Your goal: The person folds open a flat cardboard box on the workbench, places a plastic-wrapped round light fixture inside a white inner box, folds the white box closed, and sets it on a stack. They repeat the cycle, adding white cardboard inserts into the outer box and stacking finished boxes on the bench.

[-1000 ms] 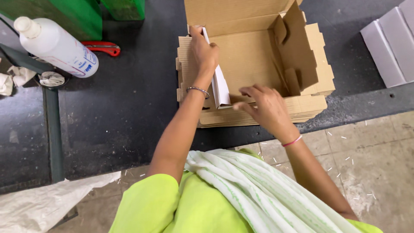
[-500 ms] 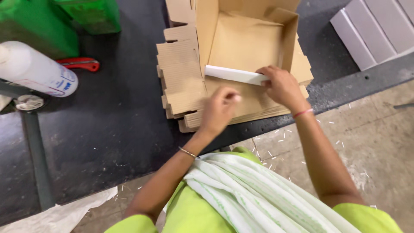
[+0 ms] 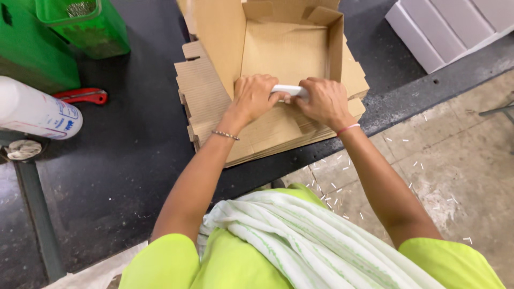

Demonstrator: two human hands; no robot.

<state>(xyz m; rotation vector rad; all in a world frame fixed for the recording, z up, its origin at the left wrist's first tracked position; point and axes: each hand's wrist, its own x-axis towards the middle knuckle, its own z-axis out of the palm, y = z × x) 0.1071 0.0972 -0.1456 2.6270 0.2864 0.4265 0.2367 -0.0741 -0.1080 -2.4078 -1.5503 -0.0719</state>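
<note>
Half a second earlier our left hand (image 3: 256,97) had been down at the near edge of the flattened cardboard stack (image 3: 235,128), well apart from the white flap (image 3: 289,90), which only our right hand (image 3: 325,101) was touching; now both hands had met on that flap, side by side and nearly touching. The flap lay along the front edge of the open cardboard box (image 3: 284,48), which sat on top of the stack on the dark table (image 3: 134,160). Our left fingers were curled closed over the flap's left end, and our right fingers were closed over its right end, so just a short white stretch showed between them. To the left of the stack lay a red-handled cutter (image 3: 83,96) and a white bottle (image 3: 35,115), with green bins (image 3: 80,24) behind them, all in much the same places as before.
</note>
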